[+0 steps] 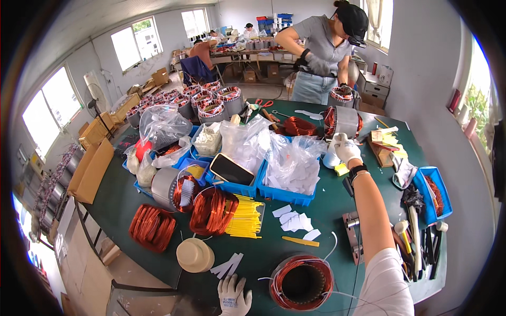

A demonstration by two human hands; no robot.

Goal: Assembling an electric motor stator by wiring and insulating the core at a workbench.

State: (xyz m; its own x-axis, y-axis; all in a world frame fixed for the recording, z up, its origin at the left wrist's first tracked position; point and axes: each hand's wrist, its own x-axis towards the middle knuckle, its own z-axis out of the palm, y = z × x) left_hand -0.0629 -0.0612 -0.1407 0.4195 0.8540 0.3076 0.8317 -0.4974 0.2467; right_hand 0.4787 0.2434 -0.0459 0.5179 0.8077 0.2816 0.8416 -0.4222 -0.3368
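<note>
My left hand (234,297), in a white glove, rests at the table's near edge with its fingers apart. Just beyond its fingertips lie white paper strips (227,266). To its right stands a motor stator (301,283) with copper windings and white leads. My right hand (346,150), also gloved, is stretched far forward with fingers bent closed. Beside it is a rounded white object (331,159), partly covered by the hand; what the fingers hold is hidden. A small yellow block (341,169) lies beneath that hand, and a stator on its side (345,122) is just beyond.
Blue bins (287,196) hold white paper pieces and plastic bags; a phone (231,169) lies across one. Copper coils (152,227) and yellow strips (245,217) lie left. Tools (416,242) and a metal fixture (352,231) are right. A co-worker (319,58) stands across the table.
</note>
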